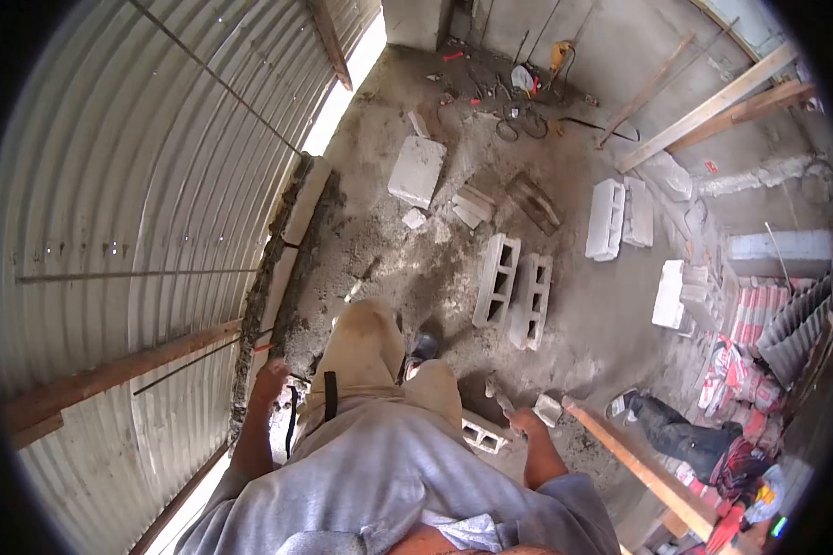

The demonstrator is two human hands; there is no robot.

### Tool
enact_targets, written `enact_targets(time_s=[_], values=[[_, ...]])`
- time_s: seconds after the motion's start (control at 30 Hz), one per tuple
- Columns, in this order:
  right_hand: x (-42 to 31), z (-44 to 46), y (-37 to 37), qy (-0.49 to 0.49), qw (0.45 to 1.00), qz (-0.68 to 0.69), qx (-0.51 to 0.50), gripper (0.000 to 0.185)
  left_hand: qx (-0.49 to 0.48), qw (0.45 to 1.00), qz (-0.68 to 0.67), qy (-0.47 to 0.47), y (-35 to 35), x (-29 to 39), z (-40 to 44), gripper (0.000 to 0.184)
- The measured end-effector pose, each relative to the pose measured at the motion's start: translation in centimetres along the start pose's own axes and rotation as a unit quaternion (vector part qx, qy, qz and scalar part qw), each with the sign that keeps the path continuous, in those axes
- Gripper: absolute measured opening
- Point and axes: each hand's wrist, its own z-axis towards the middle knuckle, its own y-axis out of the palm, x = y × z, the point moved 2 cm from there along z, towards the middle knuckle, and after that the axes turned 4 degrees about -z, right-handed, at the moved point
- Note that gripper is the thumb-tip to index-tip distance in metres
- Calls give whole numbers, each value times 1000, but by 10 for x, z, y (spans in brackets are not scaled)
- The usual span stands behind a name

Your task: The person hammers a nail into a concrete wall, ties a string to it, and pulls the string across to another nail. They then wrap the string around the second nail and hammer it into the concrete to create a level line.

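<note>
My left hand (269,380) is at the low block wall (298,215) on the left, its fingers closed beside a small orange-red piece (264,349). What those fingers hold, if anything, is too small to make out. My right hand (528,423) hangs out to the right, closed around a grey, mortar-stained tool that looks like a trowel (500,394). Below that hand lies a hollow concrete block (482,432), partly hidden by my shirt. A broken block piece (548,409) is close to the right hand's fingers.
Two hollow blocks (497,280) lie ahead, with more blocks (605,220) farther right. A corrugated metal sheet (111,185) rises on the left. Tools and cables (518,116) lie at the back. A wooden beam (639,467) slants at right, beside a person in dark trousers (676,430).
</note>
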Motion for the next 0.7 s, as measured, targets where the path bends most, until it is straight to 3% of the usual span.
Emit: enact_targets(time_s=[0.03, 0.1, 0.13, 0.23, 0.27, 0.3, 0.37, 0.43, 0.5, 0.57, 0.63, 0.67, 0.7], values=[[-8, -5, -29, -1, 1000, -4, 3, 59, 1, 1000, -4, 1, 0, 2, 19, 50], [-34, -23, -93, -44, 992, -11, -115, 62, 27, 995, 98, 20, -8, -14, 78, 46], [-38, -17, -107, 11, 987, 90, -130, 67, -23, 994, 105, 22, -6, -8, 95, 36], [-63, -20, -172, 49, 986, 120, -110, 68, -92, 943, 284, 147, 1, -42, 187, 30], [-77, -28, -206, 64, 987, 101, -107, 63, -87, 714, 631, 291, 14, -20, 196, 27], [-92, -28, -225, 69, 987, 103, -99, 63, -131, 914, 298, 240, 20, 1, 222, 24], [-95, -12, -255, 55, 992, 99, -53, 59, -52, 930, 337, 138, 43, 40, 262, 25], [-98, 4, -287, 90, 989, 102, -54, 57, -114, 931, 325, 120, 55, 54, 330, 24], [-103, 34, -319, 79, 997, 18, -8, 60, -116, 849, 430, 286, 50, 167, 341, 24], [-137, 26, -387, 87, 996, -8, -5, 62, -47, 970, 203, 129, 51, 246, 379, 24], [-156, 45, -436, 67, 995, -67, 20, 60, -48, 827, 498, 257, 45, 415, 330, 29], [-157, 58, -457, 68, 995, -72, 22, 60, 22, 888, 405, 216, 40, 421, 369, 33], [-157, 74, -477, 28, 995, -53, 85, 59, 90, 933, 305, 169, 35, 423, 404, 37]])
